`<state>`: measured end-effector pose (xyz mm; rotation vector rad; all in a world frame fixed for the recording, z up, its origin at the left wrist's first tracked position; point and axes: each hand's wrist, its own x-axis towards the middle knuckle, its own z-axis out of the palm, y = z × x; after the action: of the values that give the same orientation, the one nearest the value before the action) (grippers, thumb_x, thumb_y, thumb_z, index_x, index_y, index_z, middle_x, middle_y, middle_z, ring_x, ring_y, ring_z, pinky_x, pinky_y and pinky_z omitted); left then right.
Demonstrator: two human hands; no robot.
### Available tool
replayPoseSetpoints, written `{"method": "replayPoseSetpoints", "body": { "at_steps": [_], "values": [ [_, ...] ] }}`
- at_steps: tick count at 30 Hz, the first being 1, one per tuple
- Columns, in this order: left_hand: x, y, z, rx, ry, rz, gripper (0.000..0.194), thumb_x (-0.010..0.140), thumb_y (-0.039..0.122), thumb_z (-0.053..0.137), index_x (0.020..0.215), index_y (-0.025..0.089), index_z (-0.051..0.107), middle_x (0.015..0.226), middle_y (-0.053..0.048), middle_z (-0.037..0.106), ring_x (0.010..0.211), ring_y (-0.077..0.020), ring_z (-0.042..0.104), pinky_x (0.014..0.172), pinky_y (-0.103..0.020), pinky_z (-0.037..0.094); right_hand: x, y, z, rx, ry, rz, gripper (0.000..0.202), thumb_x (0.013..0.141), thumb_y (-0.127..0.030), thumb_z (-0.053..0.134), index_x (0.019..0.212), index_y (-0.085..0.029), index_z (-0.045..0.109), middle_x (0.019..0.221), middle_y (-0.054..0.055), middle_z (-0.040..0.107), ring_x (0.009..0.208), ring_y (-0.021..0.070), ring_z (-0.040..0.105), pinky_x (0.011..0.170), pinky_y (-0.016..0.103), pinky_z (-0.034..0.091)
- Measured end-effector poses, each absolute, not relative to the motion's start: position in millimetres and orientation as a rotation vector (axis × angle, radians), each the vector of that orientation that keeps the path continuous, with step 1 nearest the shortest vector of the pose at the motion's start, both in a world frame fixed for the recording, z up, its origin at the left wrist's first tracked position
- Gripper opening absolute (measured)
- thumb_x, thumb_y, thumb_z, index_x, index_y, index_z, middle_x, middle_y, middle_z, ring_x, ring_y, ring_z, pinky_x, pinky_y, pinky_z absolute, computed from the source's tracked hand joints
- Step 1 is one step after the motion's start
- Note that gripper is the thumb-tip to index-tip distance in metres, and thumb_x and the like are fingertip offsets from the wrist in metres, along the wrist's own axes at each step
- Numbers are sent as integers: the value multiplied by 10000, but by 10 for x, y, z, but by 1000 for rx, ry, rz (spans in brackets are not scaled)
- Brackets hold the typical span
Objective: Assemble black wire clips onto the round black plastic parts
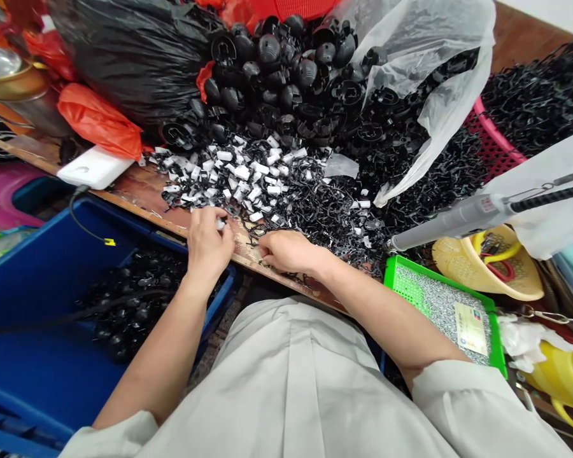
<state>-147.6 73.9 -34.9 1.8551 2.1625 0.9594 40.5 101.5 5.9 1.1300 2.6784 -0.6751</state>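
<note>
At the table's front edge, my left hand (208, 245) is closed on a small white plastic piece (220, 223) between thumb and fingers. To its right, my right hand (286, 250) rests low over the wooden table (242, 245) with its fingers curled together; whatever is in them is hidden. Beyond both hands lies a heap of small white and black plastic pieces (248, 175). It merges on the right with a pile of thin black plastic clips (325, 210). Black ribbed round shells (286, 70) are stacked behind.
On the left, a blue bin (38, 356) holds black parts. A green tray (496, 343) of small metal pieces and a card sits right, below a grey electric screwdriver (449, 222). Nearby are a cream basket (520, 280), a white power bank (95, 167) and a black bag (134, 51).
</note>
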Motion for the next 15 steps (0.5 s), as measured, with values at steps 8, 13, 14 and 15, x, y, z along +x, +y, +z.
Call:
{"method": "replayPoseSetpoints", "body": {
  "at_steps": [8, 13, 14, 15],
  "values": [
    [-1193, 547, -296, 1137, 1483, 1435, 438, 724, 256, 666, 1143, 216, 542, 1081, -71, 622, 901, -162, 622, 825, -318, 530, 342, 839, 91, 1108, 2681, -518, 416, 955, -460, 403, 1065, -115, 607, 1068, 179, 697, 943, 305, 683, 748, 358, 518],
    [-1054, 266, -177, 765, 1231, 1321, 382, 673, 264, 760, 1026, 192, 635, 829, -13, 621, 674, -119, 599, 630, -274, 521, 577, 720, 145, 1292, 2735, -585, 308, 962, -380, 409, 1085, -132, 544, 1063, 154, 657, 897, 250, 653, 752, 338, 497],
    [-1025, 213, -163, 728, 1205, 1296, 384, 671, 253, 767, 1028, 193, 638, 794, -1, 611, 643, -112, 594, 601, -264, 512, 659, 691, 152, 1369, 2771, -639, 236, 953, -330, 419, 1043, -151, 544, 1029, 126, 650, 871, 225, 637, 748, 321, 484],
    [-991, 167, -153, 705, 1189, 1275, 387, 670, 241, 773, 1031, 194, 640, 779, 5, 609, 626, -108, 595, 587, -257, 510, 746, 655, 150, 1467, 2806, -721, 173, 942, -288, 427, 991, -170, 543, 976, 92, 640, 838, 198, 616, 738, 304, 470]
  ]
}}
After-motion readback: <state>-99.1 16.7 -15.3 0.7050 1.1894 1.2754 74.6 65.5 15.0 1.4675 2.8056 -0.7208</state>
